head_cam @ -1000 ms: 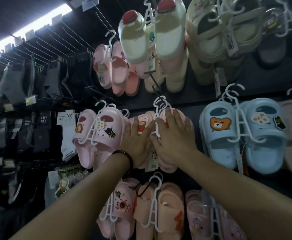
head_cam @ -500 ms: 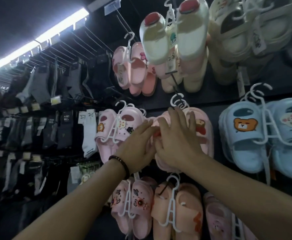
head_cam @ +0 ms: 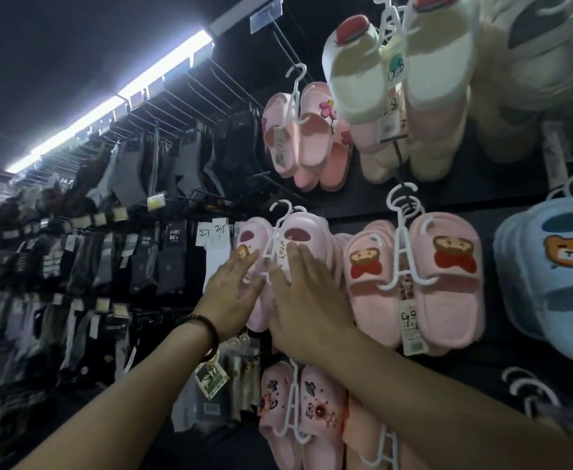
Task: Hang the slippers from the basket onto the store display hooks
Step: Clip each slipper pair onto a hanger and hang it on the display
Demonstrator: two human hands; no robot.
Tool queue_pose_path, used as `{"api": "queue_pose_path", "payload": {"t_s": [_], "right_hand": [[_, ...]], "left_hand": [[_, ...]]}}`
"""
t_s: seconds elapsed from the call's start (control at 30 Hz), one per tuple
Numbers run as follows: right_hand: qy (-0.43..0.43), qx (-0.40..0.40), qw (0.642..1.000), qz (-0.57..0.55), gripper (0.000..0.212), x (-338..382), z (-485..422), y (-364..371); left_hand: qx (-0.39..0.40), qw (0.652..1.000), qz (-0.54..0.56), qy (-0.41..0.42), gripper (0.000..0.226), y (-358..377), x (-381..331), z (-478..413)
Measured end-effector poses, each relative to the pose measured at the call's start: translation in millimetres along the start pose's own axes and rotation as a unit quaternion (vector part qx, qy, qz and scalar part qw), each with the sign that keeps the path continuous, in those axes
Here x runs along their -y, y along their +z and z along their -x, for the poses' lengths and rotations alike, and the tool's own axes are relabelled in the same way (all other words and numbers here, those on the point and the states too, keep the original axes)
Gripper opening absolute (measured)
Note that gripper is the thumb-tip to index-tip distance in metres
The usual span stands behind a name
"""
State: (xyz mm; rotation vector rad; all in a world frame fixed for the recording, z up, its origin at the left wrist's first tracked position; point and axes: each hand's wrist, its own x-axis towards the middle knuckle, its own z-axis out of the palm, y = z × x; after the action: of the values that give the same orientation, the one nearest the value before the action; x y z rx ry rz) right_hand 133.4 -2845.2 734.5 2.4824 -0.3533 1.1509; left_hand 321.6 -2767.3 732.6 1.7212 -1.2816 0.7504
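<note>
Up at centre frame, both hands on the pink slipper pair, hung by its white hanger in the middle row of the wall. Left hand: fingers straight, slightly spread, tips touching the left slipper beside the small bear charm; dark bracelet at the wrist. Right hand: flat, fingers straight and close together, laid over the right slipper. No pinch, no curl on either. Cannot tell how hard the press is. Lower half of the pair hidden behind the palms. Just to the right, a bear-and-bow pair, its price tag blurred. At the right edge, blue bear slippers, cut off. Along the top, cream slippers, cropped. At left, socks, labels too dim to read.
</note>
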Motion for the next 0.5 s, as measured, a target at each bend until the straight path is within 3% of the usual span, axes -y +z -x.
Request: {"api": "queue_pose_path", "payload": {"t_s": [0.23,0.37,0.5], "right_hand": [[0.050,0.040,0.998,-0.015,0.079,-15.0,-17.4,20.3],[0.053,0.060,0.997,-0.001,0.084,-22.6,-27.2,18.5],[0.062,0.061,0.996,-0.024,0.079,-24.6,-32.3,15.0]], "left_hand": [[0.096,0.993,-0.053,-0.036,0.066,20.6,-1.4,-11.5],[0.111,0.990,-0.082,-0.041,0.063,20.2,-16.2,-20.7],[0.135,0.984,-0.105,-0.053,0.074,20.4,-16.3,-25.2]]}}
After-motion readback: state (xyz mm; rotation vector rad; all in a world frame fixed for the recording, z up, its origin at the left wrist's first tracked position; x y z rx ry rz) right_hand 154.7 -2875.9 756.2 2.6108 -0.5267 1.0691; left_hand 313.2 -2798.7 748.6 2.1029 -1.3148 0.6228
